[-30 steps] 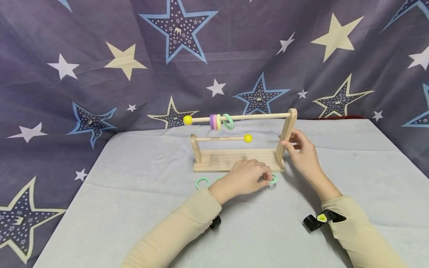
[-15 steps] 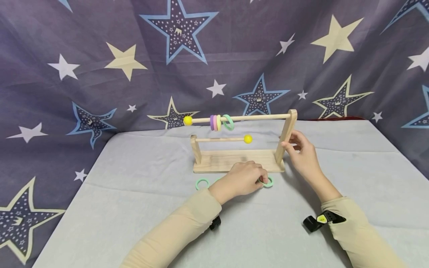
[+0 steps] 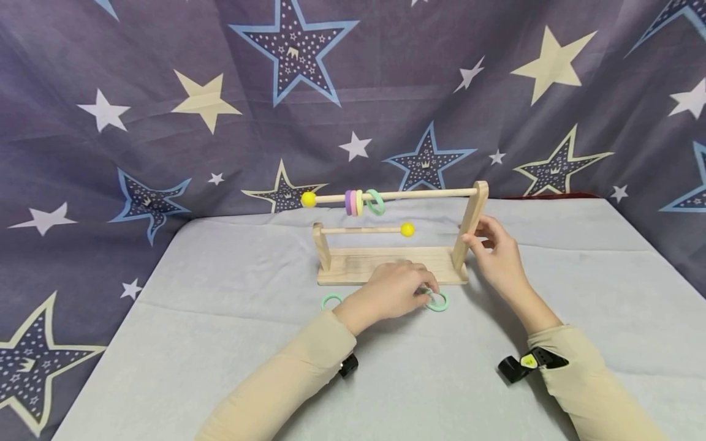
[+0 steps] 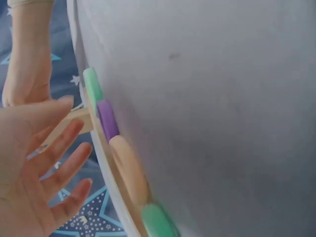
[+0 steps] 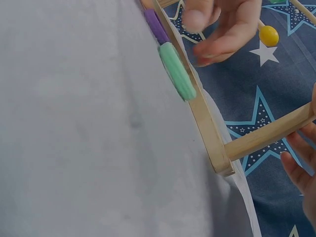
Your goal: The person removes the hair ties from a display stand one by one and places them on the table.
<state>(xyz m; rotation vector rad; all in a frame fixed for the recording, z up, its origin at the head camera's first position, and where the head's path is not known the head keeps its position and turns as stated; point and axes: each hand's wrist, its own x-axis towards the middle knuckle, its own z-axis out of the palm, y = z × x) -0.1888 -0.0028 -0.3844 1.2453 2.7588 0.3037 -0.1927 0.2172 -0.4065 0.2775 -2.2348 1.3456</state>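
Note:
A wooden rack [image 3: 391,252] with two rods stands on the table. My right hand [image 3: 501,254] holds its tall right post [image 3: 470,225], thumb in front and fingers behind. My left hand [image 3: 398,288] hovers just in front of the base, its fingers spread and holding nothing in the left wrist view. By its fingertips a green ring [image 3: 444,304] lies on the table. A purple ring [image 4: 108,120], an orange ring [image 4: 129,168] and another green ring [image 4: 157,220] lie in a row along the base; the left hand hides the middle ones from the head view.
On the upper rod hang a purple ring [image 3: 349,203], a pink ring [image 3: 354,203], a yellow ring [image 3: 360,203] and a green ring [image 3: 376,203]. Yellow balls cap the upper rod [image 3: 309,199] and the lower rod [image 3: 407,229]. Behind hangs a starry curtain [image 3: 353,92].
My left hand has drawn the right-hand green ring a little to the left and let it go. The right hand stays on the post.

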